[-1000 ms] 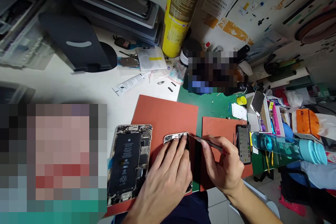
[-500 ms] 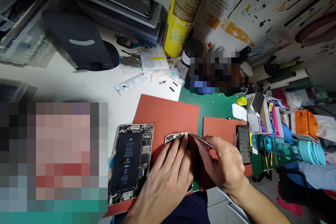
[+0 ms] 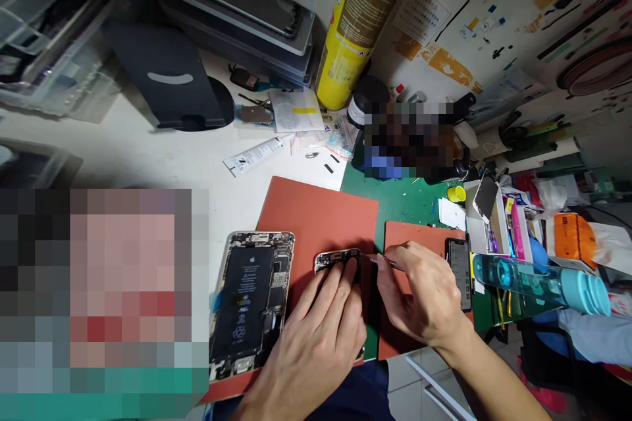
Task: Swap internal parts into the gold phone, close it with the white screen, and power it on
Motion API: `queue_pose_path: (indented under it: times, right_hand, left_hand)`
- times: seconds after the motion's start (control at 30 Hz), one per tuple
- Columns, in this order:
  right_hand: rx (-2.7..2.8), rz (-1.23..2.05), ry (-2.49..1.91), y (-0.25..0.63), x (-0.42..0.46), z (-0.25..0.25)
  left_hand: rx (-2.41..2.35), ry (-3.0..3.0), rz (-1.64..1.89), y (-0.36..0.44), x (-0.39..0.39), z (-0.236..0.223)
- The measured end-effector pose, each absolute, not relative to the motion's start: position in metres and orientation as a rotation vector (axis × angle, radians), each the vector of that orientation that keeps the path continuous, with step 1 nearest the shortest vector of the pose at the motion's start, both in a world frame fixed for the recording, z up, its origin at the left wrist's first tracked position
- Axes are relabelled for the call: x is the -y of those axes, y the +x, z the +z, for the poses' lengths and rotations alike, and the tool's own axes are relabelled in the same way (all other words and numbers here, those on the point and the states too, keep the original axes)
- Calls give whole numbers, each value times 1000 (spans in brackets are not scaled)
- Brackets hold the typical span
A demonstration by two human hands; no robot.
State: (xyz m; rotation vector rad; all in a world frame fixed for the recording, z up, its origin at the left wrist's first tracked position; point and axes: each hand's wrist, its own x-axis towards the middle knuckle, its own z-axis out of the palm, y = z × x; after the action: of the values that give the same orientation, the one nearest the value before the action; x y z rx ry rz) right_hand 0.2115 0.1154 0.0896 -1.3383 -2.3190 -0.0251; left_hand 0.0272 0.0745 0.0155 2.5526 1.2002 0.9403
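Note:
My left hand point(image 3: 328, 312) lies over a small opened phone point(image 3: 323, 260), fingers stretched out and resting on it. The phone's top edge with exposed parts shows beyond the fingertips; most of the rest is hidden. In a pinch, my right hand point(image 3: 419, 289) holds a slim metal tool with a ridged shaft point(image 3: 372, 260). Its tip is close to the phone's upper right corner; contact cannot be made out. Left of my left hand, a larger opened phone point(image 3: 276, 266) shows its black battery point(image 3: 243, 299) and circuit board. Both opened phones are on a red-brown mat point(image 3: 316, 210).
A second mat point(image 3: 405, 237) holds a phone with a lit screen point(image 3: 457, 273). A blue bottle point(image 3: 533, 279) lies to the right. Behind stand a yellow spray can point(image 3: 338, 72) and a dark phone stand point(image 3: 168, 85). A glue tube point(image 3: 254, 156) lies behind the mat.
The view has shifted slightly, so things appear a little further right. My right hand has tilted a little, and less of the tool shows. My left hand stays on the small phone.

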Motion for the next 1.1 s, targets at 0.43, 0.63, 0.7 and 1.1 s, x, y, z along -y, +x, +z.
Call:
queue_pose_path:
  times: [0.43, 0.63, 0.7, 1.1]
  right_hand:
    - [2331, -10, -1292, 212, -120, 89]
    - [2313, 13, -1273, 213, -119, 88]
    - [2300, 13, -1257, 212, -119, 87]
    - [2192, -54, -1370, 218, -116, 92]
  left_hand:
    - [-1192, 2560, 985, 27, -76, 17]
    - [-1212, 2553, 997, 29, -75, 14]
    - [-1216, 2548, 1000, 29, -75, 14]
    - [-1218, 2563, 1023, 28, -74, 12]
